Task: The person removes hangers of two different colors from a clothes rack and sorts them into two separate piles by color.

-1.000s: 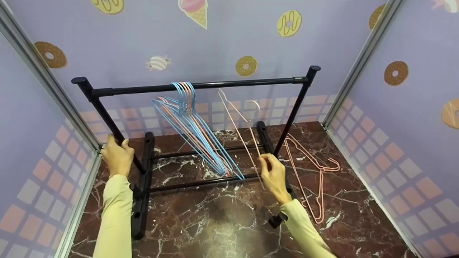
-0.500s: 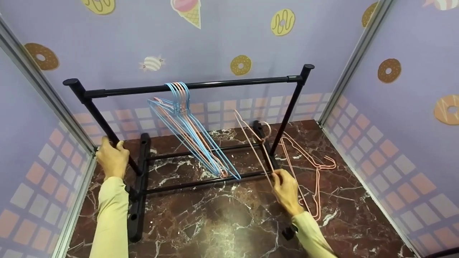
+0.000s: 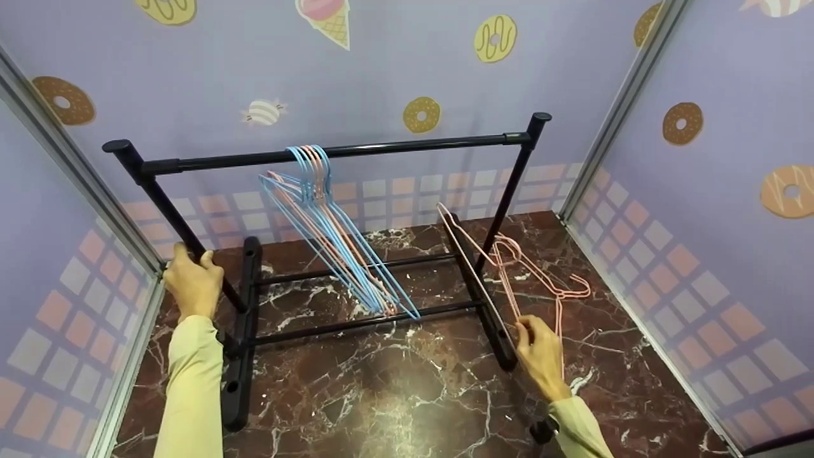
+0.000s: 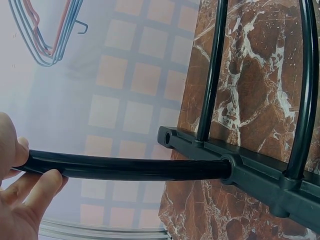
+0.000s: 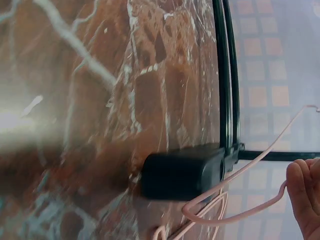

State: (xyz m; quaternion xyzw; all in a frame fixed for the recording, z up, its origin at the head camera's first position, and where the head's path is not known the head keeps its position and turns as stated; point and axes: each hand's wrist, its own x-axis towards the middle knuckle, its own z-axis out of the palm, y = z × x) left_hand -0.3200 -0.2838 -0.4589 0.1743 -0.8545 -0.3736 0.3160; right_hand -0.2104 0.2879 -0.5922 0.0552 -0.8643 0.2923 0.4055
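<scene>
No writing shows; left hand (image 3: 191,284) grasps the rack post (image 3: 170,213), right hand (image 3: 540,356) pinches a pink hanger (image 3: 483,264).

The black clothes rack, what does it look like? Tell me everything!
The black clothes rack looks like metal tubes on chunky plastic-looking feet. One top rail joins two upright posts, and two thin bars link the feet low down. It stands upright on the brown marble floor. A bunch of blue and pink hangers hangs on the rail. The left hand grips the left post; the right hand holds a pink hanger by the right foot.
</scene>
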